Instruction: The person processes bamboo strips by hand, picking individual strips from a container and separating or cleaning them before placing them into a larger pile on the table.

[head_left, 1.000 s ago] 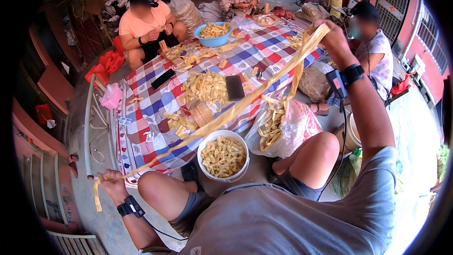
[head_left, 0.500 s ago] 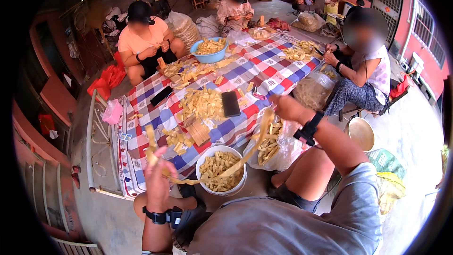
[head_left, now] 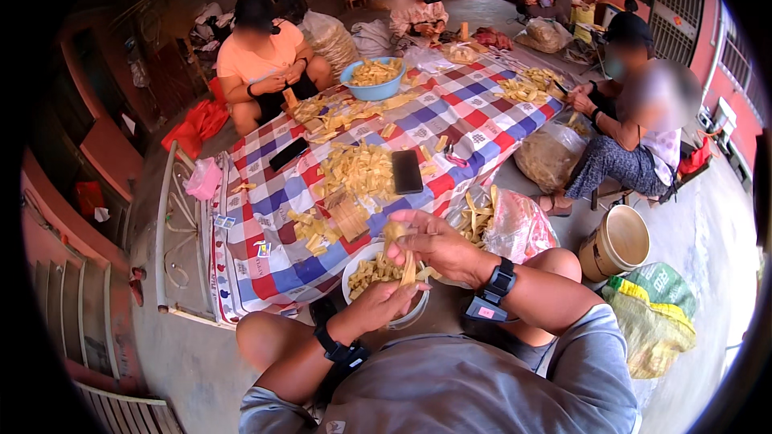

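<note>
Cloth-covered table (head_left: pixel 269 201), strewn with yellowish pieces (head_left: pixel 358 167), spreads beyond a white bucket (head_left: pixel 346 280). Over the bucket, a person's left hand (head_left: pixel 374 308) and right hand (head_left: pixel 441 247), fingers closed on a yellowish strip (head_left: pixel 409 270), hold it between them, the right hand farther out. Right of the bucket sits a plastic bag (head_left: pixel 523 227) of more strips (head_left: pixel 478 219).

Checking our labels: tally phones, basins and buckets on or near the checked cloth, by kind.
Phones: 2 (one at left, one nearer the middle)
Basins: 1 (blue basin)
Buckets: 2 (white bucket, beige bucket)
Total: 5
</note>
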{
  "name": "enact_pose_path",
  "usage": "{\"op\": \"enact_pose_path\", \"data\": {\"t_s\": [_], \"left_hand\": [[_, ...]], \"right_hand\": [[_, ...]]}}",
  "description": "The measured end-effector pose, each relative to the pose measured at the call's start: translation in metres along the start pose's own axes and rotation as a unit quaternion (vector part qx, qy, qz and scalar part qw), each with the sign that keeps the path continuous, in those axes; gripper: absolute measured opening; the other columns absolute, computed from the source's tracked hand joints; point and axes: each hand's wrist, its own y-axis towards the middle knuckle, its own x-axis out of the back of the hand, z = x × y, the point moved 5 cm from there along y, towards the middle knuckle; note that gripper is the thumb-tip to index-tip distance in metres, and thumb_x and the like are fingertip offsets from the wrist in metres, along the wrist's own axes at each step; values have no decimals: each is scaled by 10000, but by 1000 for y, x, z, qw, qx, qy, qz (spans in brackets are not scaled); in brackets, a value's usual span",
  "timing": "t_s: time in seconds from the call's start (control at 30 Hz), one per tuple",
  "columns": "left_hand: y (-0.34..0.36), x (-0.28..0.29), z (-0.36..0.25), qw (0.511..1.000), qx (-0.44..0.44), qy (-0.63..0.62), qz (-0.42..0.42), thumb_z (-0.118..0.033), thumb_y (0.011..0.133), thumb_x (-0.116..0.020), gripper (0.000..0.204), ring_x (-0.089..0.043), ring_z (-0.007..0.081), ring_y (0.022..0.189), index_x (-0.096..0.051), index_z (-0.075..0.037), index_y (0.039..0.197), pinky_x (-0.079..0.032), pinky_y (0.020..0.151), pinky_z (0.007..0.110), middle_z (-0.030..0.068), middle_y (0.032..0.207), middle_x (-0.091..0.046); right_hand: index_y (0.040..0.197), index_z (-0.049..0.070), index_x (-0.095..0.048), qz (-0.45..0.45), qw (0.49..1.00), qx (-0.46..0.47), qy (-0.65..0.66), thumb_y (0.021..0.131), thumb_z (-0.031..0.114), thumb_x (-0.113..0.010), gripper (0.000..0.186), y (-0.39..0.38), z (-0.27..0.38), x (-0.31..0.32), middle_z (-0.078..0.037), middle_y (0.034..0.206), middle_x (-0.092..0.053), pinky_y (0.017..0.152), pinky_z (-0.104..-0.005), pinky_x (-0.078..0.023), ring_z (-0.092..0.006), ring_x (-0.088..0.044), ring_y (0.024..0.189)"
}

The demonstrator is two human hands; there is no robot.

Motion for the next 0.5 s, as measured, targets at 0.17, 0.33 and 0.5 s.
{"op": "enact_pose_path", "data": {"t_s": [0.17, 0.33, 0.5], "left_hand": [[2, 17, 28, 998, 37, -1, -50, -339, 1057, -462, 387, -559, 78, 717, -627, -77, 1290, -478, 680, 248, -15, 782, -594], [-1, 29, 29, 994, 90, 14, -52, -256, 1034, -507, 411, -604, 111, 842, -524, -26, 1374, -499, 775, 259, 27, 923, -631], [5, 37, 22, 987, -27, -147, -55, -226, 1021, -557, 353, -585, 82, 870, -529, -6, 1295, -479, 768, 244, 20, 962, -638]], "right_hand": [[1407, 25, -353, -28, 996, 80, -43, 981, 67, -549, 470, 12, 29, -1, -156, 1047, -654, 787, -295, -535, -191, -652, 866], [1372, 54, -476, -10, 974, 77, -211, 1021, 87, -487, 353, 23, 44, -4, -88, 1225, -611, 921, -349, -512, -207, -644, 1038], [1396, 51, -472, 93, 828, 190, -519, 1007, 208, -500, 420, 29, 37, -29, -121, 1110, -647, 893, -388, -493, -271, -626, 1028]]}}
